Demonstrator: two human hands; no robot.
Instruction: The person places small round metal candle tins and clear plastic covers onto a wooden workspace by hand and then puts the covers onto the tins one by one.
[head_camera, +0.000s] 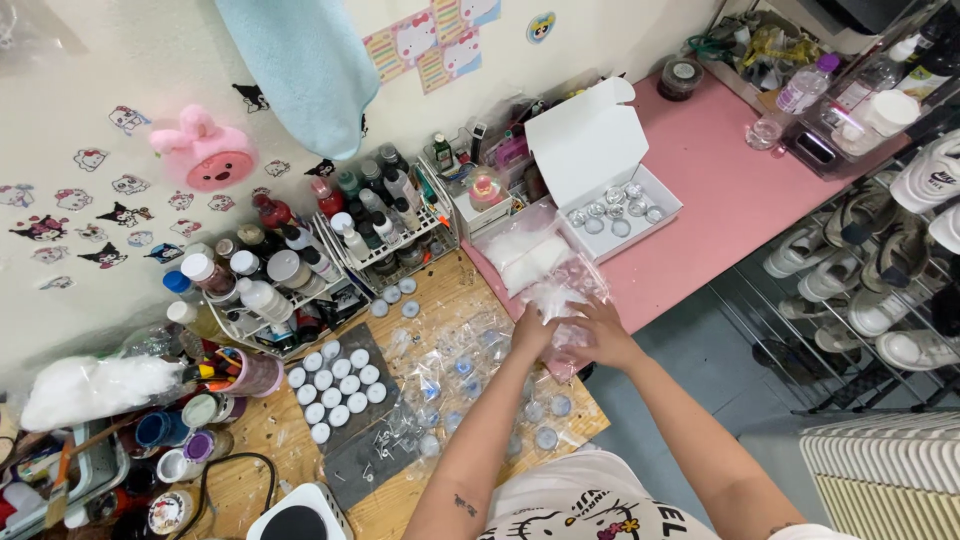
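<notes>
The clear plastic bag (560, 300) you had between your hands looked feather-light and limp, a thin crinkly film that would slide and bunch under any squeeze — best taken at its gathered upper edge, where the folds give the fingers something to bite on, not at the slack belly below. Your left hand (533, 335) gripped it from one side and your right hand (600, 335) from the other, fingers (585, 312) curled and pressed into the film so that both hands were pinching the bag; whether anything lay inside it I could not tell. It sat just above your fingertips, over the seam where the wooden desk (460, 275) met the pink desk (720, 190). The film was transparent with white glare along its creases, crumpled into a loose peak. Just beyond your fingers lay another bag with white filling (525, 255), and past that an open white box (610, 190) holding small clear round jars — fragile-looking, well apart from your grip. Below your left wrist, small round lids (338, 385) sat in rows on a dark tray, with more clear wrappers scattered near your forearm.
</notes>
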